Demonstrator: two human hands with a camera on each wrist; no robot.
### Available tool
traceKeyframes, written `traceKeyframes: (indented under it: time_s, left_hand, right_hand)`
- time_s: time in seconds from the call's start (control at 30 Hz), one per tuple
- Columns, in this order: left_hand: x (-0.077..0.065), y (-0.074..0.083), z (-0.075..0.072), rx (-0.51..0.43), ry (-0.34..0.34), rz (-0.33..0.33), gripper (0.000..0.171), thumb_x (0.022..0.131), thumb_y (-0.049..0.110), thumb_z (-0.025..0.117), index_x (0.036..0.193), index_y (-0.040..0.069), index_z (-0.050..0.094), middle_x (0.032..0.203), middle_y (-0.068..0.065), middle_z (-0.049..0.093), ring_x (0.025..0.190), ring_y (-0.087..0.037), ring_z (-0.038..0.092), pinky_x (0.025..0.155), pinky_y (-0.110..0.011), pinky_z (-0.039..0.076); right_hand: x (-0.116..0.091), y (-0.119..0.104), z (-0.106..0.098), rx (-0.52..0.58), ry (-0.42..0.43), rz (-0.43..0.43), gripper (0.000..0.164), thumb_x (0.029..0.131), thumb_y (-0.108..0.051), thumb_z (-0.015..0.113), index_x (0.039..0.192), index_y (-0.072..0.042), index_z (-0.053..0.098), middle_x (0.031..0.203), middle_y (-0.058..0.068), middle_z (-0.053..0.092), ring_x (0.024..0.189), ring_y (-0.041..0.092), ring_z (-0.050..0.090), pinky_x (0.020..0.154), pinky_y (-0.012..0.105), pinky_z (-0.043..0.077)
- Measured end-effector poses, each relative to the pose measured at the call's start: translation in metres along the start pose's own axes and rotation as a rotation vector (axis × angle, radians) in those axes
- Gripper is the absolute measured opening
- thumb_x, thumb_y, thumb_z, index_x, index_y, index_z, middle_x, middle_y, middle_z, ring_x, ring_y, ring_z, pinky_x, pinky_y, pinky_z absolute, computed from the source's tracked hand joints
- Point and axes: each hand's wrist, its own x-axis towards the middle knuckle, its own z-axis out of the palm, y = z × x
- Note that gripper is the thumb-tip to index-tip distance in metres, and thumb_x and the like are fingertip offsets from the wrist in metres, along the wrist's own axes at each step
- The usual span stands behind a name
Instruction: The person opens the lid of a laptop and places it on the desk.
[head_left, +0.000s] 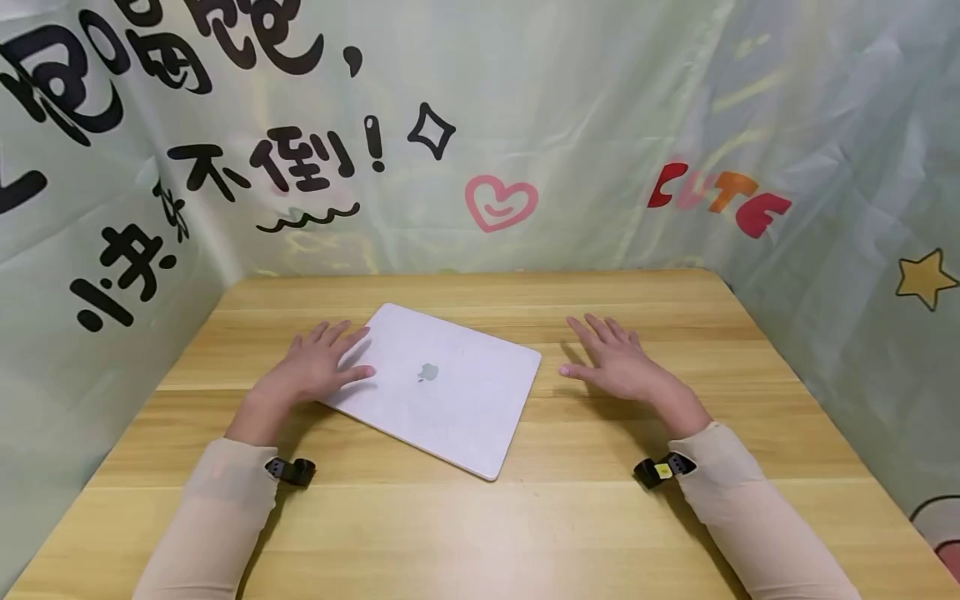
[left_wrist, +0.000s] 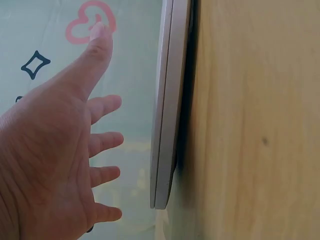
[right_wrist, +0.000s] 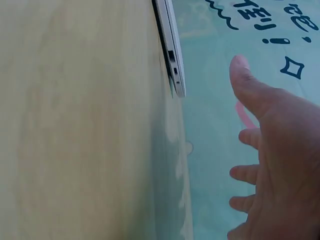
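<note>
A closed silver laptop [head_left: 457,400] with an apple logo lies at a slant on the wooden table. Above its left edge hovers my left hand [head_left: 318,367], fingers spread and thumb out over the lid. The left wrist view shows a gap between that hand [left_wrist: 55,135] and the laptop's thin side [left_wrist: 167,110]. To the right of the laptop, my right hand [head_left: 618,362] is held over the table, fingers spread and holding nothing. Ports show along the laptop's edge [right_wrist: 172,55] in the right wrist view, apart from the right hand [right_wrist: 285,155].
The wooden table [head_left: 600,517] reaches back to a pale printed curtain [head_left: 585,108], which also hangs along the left and right sides. Each wrist wears a small black camera, one on the left [head_left: 292,472] and one on the right [head_left: 663,469].
</note>
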Motion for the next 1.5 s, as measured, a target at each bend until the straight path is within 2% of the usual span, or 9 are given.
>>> traceKeyframes:
  time_s: [0.33,0.47,0.63,0.83,0.97,1.17,1.33,1.5]
  left_hand:
    - [0.003,0.000,0.003,-0.029,0.009,0.033,0.090,0.090,0.072,0.045,0.156,0.015,0.026,0.158,-0.022,0.019,0.141,-0.050,0.015,0.107,-0.072,0.015]
    - [0.002,0.001,0.004,-0.048,0.020,0.079,0.089,0.089,0.067,0.053,0.155,0.012,0.029,0.157,-0.024,0.022,0.140,-0.050,0.020,0.107,-0.071,0.017]
    - [-0.001,0.003,0.008,-0.119,0.008,0.142,0.093,0.084,0.067,0.060,0.155,0.015,0.030,0.156,-0.025,0.024,0.140,-0.048,0.022,0.110,-0.065,0.020]
    - [-0.004,0.003,0.011,-0.159,0.012,0.179,0.096,0.081,0.067,0.065,0.155,0.016,0.031,0.156,-0.024,0.024,0.140,-0.048,0.022,0.109,-0.064,0.024]
    - [-0.006,0.003,0.011,-0.163,0.010,0.202,0.098,0.078,0.066,0.068,0.154,0.014,0.032,0.155,-0.025,0.025,0.139,-0.048,0.023,0.110,-0.064,0.023]
    - [-0.009,0.007,0.015,-0.169,-0.026,0.218,0.101,0.076,0.067,0.068,0.153,0.012,0.034,0.155,-0.024,0.026,0.140,-0.047,0.022,0.110,-0.063,0.022]
    - [-0.009,0.011,0.018,-0.167,-0.047,0.212,0.102,0.075,0.071,0.067,0.153,0.014,0.034,0.156,-0.022,0.025,0.141,-0.050,0.018,0.110,-0.065,0.021]
    - [-0.008,0.012,0.019,-0.157,-0.039,0.218,0.107,0.071,0.075,0.066,0.152,0.013,0.036,0.157,-0.023,0.024,0.141,-0.051,0.014,0.110,-0.066,0.019]
  right_hand:
    - [-0.001,-0.018,0.002,0.066,0.010,-0.118,0.092,0.089,-0.065,0.055,0.158,-0.019,0.015,0.161,0.019,0.011,0.145,0.046,0.004,0.110,0.068,0.016]
    - [-0.001,-0.024,0.007,0.054,0.010,-0.179,0.090,0.090,-0.062,0.056,0.158,-0.019,0.015,0.160,0.019,0.015,0.144,0.046,0.010,0.111,0.064,0.019]
    - [-0.002,-0.033,0.013,0.080,0.001,-0.221,0.087,0.092,-0.055,0.060,0.158,-0.017,0.019,0.160,0.016,0.018,0.145,0.041,0.012,0.112,0.061,0.021]
    - [-0.001,-0.046,0.018,0.087,-0.010,-0.277,0.087,0.089,-0.061,0.059,0.157,-0.018,0.024,0.158,0.015,0.024,0.144,0.039,0.018,0.111,0.059,0.025]
    - [-0.002,-0.053,0.022,0.081,-0.045,-0.284,0.089,0.087,-0.066,0.056,0.157,-0.023,0.022,0.159,0.012,0.022,0.145,0.037,0.017,0.112,0.057,0.025]
    - [-0.005,-0.063,0.029,0.103,-0.094,-0.299,0.091,0.085,-0.068,0.057,0.157,-0.024,0.023,0.160,0.011,0.020,0.146,0.036,0.014,0.113,0.055,0.025]
    - [-0.006,-0.070,0.034,0.069,-0.108,-0.342,0.091,0.085,-0.065,0.061,0.157,-0.023,0.024,0.158,0.012,0.024,0.146,0.035,0.015,0.115,0.051,0.023]
    - [-0.008,-0.075,0.038,0.024,-0.119,-0.383,0.091,0.085,-0.064,0.061,0.156,-0.021,0.025,0.158,0.013,0.025,0.146,0.037,0.016,0.115,0.052,0.021]
